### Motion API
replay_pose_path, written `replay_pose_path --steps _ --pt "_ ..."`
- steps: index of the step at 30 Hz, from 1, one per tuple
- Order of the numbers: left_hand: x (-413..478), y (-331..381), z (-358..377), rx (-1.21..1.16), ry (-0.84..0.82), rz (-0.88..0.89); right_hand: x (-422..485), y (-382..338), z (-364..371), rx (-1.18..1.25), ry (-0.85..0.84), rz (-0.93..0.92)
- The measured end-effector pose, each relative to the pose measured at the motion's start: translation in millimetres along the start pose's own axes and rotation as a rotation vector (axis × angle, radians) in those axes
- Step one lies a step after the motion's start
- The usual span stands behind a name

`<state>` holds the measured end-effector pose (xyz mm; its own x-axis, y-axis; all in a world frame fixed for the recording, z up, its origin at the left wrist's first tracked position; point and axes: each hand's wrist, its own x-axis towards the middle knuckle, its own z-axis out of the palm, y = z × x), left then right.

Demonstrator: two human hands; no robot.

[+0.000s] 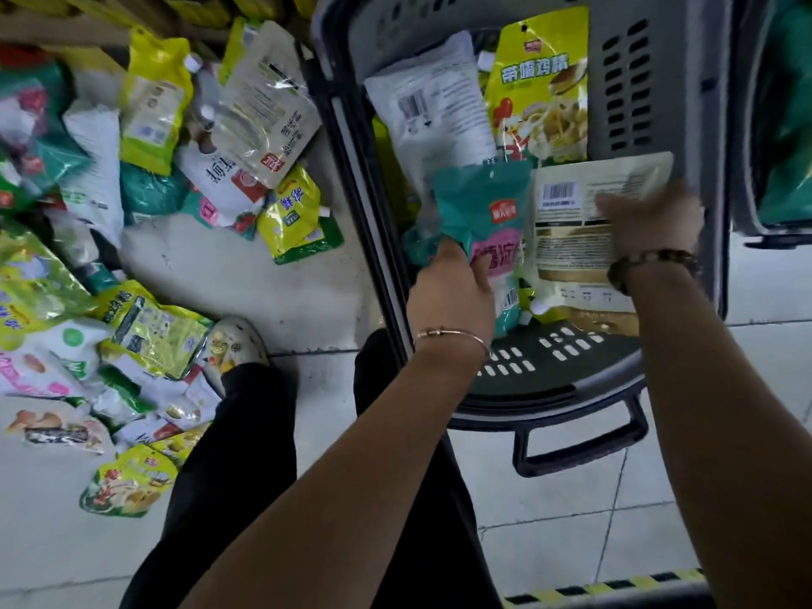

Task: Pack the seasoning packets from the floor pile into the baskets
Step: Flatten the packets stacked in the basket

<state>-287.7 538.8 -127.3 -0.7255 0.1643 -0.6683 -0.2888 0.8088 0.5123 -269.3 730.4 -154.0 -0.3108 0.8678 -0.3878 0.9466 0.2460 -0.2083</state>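
Placing step: left hand [452,292] pinches teal-pink packet [487,222], right hand [650,222] grips cream packet [575,239], apparently (blurred), both over grey basket [659,103]; next, release inside, then return to floor pile [145,204] at 9 o'clock.

Pale square floor tiles [246,274] with thin dark grout lines run underfoot, glossy under even indoor light. A yellow-and-black hazard stripe [606,586] crosses the floor at the near edge. Yellow shelving [110,11] lines the far side, low and dim.
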Motion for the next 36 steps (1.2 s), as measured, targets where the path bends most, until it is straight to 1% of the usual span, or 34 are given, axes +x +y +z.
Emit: replay_pose_path --steps 2,4,6,9,13,15,17,18,19,20,21,22,23,24,26,28,30,34,36 --pt "7 -4 22 -0.004 -0.05 -0.077 7 10 9 0.024 -0.015 0.043" --pt "15 -10 39 -0.06 -0.078 -0.19 15 18 19 0.08 -0.029 0.086" --pt "22 -17 52 -0.182 -0.078 -0.296 22 25 30 0.094 -0.073 0.105" --pt "31 -25 65 -0.321 -0.07 -0.393 30 35 47 0.084 -0.122 0.104" --pt "36 -29 71 -0.501 -0.073 -0.554 35 44 62 0.109 -0.114 0.111" --pt "41 -28 73 -0.5 -0.081 -0.6 37 47 63 0.105 -0.11 0.117" --pt "40 -25 72 -0.458 -0.063 -0.568 36 51 60 0.084 -0.107 0.091" --pt "35 -22 69 -0.438 -0.032 -0.5 34 53 58 0.065 -0.102 0.048" --pt "28 -21 66 -0.406 0.007 -0.382 30 55 55 0.044 -0.095 -0.015" --pt "20 -21 65 -0.328 0.039 -0.227 26 57 53 0.017 -0.092 -0.09" --pt "13 -21 66 -0.204 0.046 -0.069 20 59 52 -0.018 -0.095 -0.163" --pt "8 -22 68 -0.054 0.024 0.061 14 62 51 -0.056 -0.112 -0.213" --pt "7 -26 71 0.077 -0.026 0.142 9 66 53 -0.087 -0.154 -0.234" --pt "8 -29 75 0.176 -0.098 0.171 3 69 56 -0.112 -0.216 -0.23" --pt "13 -37 82 0.325 -0.226 0.163 -7 76 65 -0.144 -0.358 -0.19" --pt "19 -45 90 0.478 -0.272 0.172 -15 80 75 -0.176 -0.469 -0.137" --pt "23 -49 95 0.594 -0.279 0.161 -18 81 83 -0.188 -0.518 -0.121" --pt "33 -51 97 0.613 -0.314 0.119 -12 78 91 -0.121 -0.583 -0.078" --pt "35 -49 93 0.613 -0.347 0.109 -10 78 92 -0.156 -0.61 -0.083"
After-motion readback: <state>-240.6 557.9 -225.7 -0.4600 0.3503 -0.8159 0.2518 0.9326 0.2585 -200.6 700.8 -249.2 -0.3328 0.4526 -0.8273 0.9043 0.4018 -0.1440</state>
